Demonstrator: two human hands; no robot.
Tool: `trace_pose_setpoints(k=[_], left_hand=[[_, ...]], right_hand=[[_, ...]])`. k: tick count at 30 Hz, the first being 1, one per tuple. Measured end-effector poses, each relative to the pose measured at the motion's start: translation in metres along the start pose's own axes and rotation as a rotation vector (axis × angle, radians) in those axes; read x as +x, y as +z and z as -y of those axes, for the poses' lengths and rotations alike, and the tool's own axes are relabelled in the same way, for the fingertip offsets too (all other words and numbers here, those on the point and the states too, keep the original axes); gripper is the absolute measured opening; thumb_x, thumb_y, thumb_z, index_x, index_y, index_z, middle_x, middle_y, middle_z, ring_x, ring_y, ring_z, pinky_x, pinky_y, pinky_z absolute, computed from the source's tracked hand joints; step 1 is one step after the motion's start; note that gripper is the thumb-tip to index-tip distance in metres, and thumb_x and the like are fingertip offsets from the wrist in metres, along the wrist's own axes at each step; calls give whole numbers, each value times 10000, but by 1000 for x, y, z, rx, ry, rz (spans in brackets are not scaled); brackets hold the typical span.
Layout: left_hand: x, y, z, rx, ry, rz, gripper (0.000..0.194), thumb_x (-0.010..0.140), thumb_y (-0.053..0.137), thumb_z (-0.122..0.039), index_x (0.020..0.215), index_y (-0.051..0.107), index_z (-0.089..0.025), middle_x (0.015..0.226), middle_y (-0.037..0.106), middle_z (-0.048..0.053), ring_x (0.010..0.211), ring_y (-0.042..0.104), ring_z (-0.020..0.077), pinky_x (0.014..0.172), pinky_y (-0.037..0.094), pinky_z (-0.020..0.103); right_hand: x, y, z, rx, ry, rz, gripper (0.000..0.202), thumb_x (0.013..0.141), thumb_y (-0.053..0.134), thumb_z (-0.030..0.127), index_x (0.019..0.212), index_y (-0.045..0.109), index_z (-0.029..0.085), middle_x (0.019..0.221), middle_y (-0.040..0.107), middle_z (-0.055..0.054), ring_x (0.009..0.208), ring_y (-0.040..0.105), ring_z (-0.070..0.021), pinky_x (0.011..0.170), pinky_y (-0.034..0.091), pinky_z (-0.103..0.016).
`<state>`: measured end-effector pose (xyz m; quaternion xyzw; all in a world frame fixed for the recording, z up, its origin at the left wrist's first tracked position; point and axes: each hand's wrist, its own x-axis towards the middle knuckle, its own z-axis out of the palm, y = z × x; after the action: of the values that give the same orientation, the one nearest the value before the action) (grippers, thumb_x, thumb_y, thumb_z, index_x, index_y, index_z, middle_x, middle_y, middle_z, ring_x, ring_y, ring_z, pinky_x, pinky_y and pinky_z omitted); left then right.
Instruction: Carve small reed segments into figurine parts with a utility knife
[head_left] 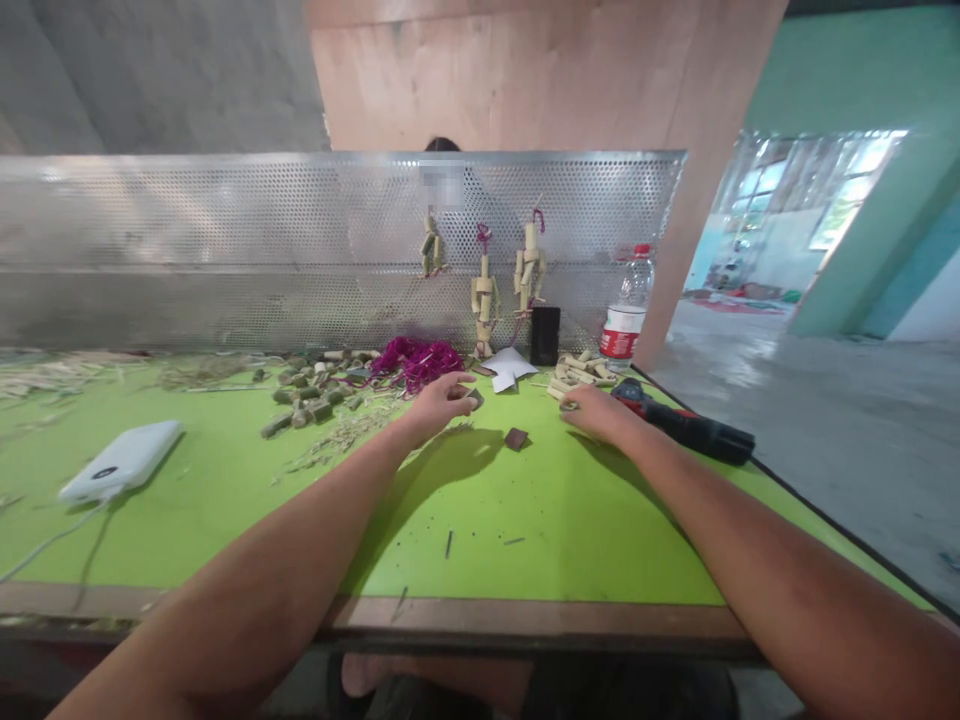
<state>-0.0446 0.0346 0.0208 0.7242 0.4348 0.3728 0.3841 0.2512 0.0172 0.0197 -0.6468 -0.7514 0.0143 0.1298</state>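
My left hand (441, 405) is closed on a small brownish piece (475, 398) at its fingertips, above the green table (255, 530). To the right, my right hand (589, 410) has its fingers pressed together beside a pile of pale bamboo pieces (576, 372); what lies under its fingertips is too small to name. A small dark brown square (516, 439) lies on the table between the hands. White paper (511, 368) lies just behind them. Magenta string (418, 364) is heaped behind my left hand.
Bamboo figures (485, 300) hang at the perforated metal screen (247, 250). A black phone (545, 335) and a bottle (625, 315) stand before it. A power tool (697, 430) lies right, a white power bank (124, 462) left. Green-grey pieces (300, 395) lie left of centre. Someone sits behind the screen.
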Motion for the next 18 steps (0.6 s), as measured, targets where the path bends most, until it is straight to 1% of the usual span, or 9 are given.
trace_pose_setpoints(k=[2, 4, 5, 6, 10, 11, 13, 15, 18], left_hand=[[-4, 3, -4, -216, 22, 100, 444, 836, 606, -274, 1261, 501, -202, 1084, 635, 107, 914, 630, 173, 908, 486, 412], [-10, 12, -8, -382, 44, 272, 358, 868, 566, -272, 1208, 539, -166, 1141, 609, 131, 921, 635, 170, 929, 482, 421], [-14, 19, -9, -403, 59, 370, 330, 873, 564, -278, 1179, 562, -154, 1150, 607, 137, 950, 632, 178, 946, 471, 421], [-16, 27, -10, -377, 78, 456, 330, 871, 574, -291, 1173, 575, -157, 1155, 611, 136, 995, 620, 184, 968, 453, 416], [-19, 59, -9, -175, 152, 631, 401, 846, 608, -336, 1222, 562, -204, 1220, 603, 107, 1079, 578, 188, 974, 425, 372], [-17, 63, -8, -90, 156, 627, 404, 855, 588, -345, 1234, 554, -210, 1216, 607, 98, 1079, 574, 190, 959, 428, 359], [-11, 62, -6, 132, 132, 542, 399, 860, 561, -365, 1233, 562, -225, 1194, 620, 78, 1037, 581, 196, 914, 439, 343], [-6, 53, -3, 312, 53, 396, 398, 859, 537, -377, 1227, 571, -229, 1177, 630, 77, 978, 595, 209, 857, 455, 340], [-1, 34, 0, 450, 7, 143, 358, 838, 549, -329, 1164, 622, -200, 1189, 630, 90, 1027, 587, 227, 883, 446, 328]], right_hand=[[1, 0, -11, -65, 45, 69, 369, 752, 646, 321, 1079, 693, 157, 1231, 599, -165, 1083, 585, -301, 905, 435, -356], [2, 1, -15, -110, 82, 120, 406, 740, 644, 319, 1118, 677, 174, 1233, 602, -165, 1060, 598, -312, 861, 451, -364], [2, 1, -16, -128, 99, 138, 420, 749, 628, 311, 1146, 662, 180, 1236, 603, -165, 1051, 603, -313, 846, 456, -368], [2, 1, -16, -143, 114, 153, 425, 758, 610, 299, 1166, 650, 184, 1240, 604, -163, 1048, 606, -311, 840, 457, -370], [2, 0, -13, -168, 132, 190, 418, 778, 547, 203, 1186, 637, 196, 1243, 616, -144, 1059, 608, -276, 860, 444, -346], [2, -1, -13, -167, 131, 190, 423, 776, 537, 179, 1186, 637, 197, 1242, 619, -141, 1059, 608, -268, 861, 442, -337], [1, -2, -12, -163, 127, 183, 438, 760, 528, 141, 1180, 642, 191, 1232, 626, -144, 1047, 613, -264, 849, 445, -329], [-1, -2, -11, -153, 124, 168, 444, 738, 534, 124, 1160, 655, 188, 1207, 639, -149, 1020, 622, -269, 825, 452, -328], [-3, -4, -9, -118, 121, 115, 410, 725, 546, 148, 1112, 676, 181, 1161, 658, -165, 964, 637, -284, 780, 463, -338]])
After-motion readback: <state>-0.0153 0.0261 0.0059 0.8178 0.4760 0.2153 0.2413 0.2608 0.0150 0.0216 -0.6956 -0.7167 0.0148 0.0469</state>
